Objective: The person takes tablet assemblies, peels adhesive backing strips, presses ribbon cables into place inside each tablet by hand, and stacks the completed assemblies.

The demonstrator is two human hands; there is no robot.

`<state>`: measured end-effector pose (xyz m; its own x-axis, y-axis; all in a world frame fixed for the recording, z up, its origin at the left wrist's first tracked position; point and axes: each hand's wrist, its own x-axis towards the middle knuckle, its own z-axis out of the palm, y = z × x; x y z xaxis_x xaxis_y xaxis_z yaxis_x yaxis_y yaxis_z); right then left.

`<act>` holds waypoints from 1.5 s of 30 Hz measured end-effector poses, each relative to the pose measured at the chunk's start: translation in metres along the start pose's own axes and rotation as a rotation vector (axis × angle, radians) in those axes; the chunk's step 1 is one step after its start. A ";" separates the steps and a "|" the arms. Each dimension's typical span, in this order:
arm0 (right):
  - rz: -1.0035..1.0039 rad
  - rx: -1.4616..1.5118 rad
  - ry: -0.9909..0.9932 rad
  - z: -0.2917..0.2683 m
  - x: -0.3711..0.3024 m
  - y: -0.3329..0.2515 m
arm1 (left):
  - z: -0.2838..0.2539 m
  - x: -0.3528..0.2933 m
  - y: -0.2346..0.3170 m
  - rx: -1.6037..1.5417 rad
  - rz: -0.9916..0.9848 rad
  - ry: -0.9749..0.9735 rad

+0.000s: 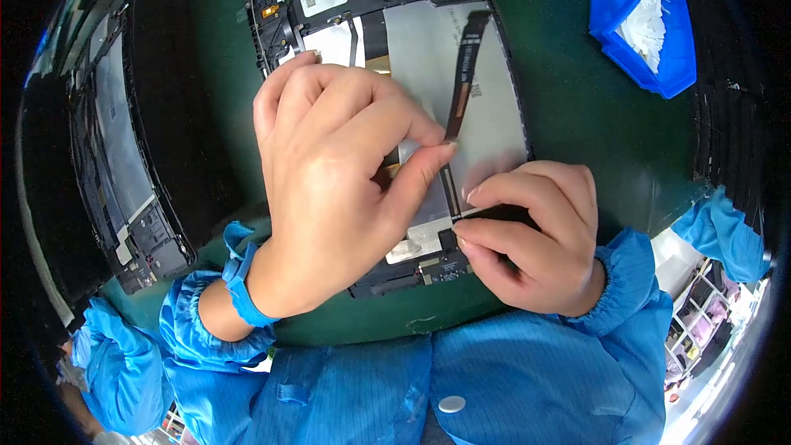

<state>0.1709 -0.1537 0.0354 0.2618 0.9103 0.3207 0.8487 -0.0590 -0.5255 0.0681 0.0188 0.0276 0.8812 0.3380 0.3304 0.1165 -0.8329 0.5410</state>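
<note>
A tablet-like device (pixel 494 107) lies opened on the dark green table, its inner side up. Between thumb and forefinger, my left hand (pixel 317 173) pinches a dark flex ribbon cable (pixel 466 66) with a wide black end. That upper end rises over the pale grey panel, while a narrow dark strip runs down below the pinch. At the strip's lower end, my right hand (pixel 535 227) is curled, thumb and forefinger close around it. What lies between those right fingertips is too small to make out. My left hand hides part of the device's middle.
Another opened device (pixel 124 132) leans against black foam (pixel 177 74) on the left. At the far right stands a blue bin (pixel 684 58) holding white strips (pixel 643 25). Black foam (pixel 729 107) also lines the right side. A blue band (pixel 239 280) circles my left wrist.
</note>
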 end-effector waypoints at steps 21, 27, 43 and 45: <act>-0.155 -0.147 -0.038 0.000 -0.002 0.002 | 0.003 0.002 -0.001 -0.002 0.013 0.032; -0.250 -0.497 -0.127 -0.003 -0.014 -0.022 | 0.001 -0.001 -0.003 -0.042 -0.013 0.055; 0.262 -0.045 -0.139 0.001 0.024 0.041 | 0.000 -0.059 -0.014 -0.451 -0.329 0.062; 0.328 0.111 -0.100 0.001 0.025 0.038 | 0.004 -0.061 -0.015 -0.530 -0.327 0.089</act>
<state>0.2095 -0.1327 0.0228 0.4610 0.8862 0.0449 0.6707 -0.3149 -0.6716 0.0144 0.0087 -0.0042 0.7941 0.5929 0.1338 0.1109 -0.3577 0.9272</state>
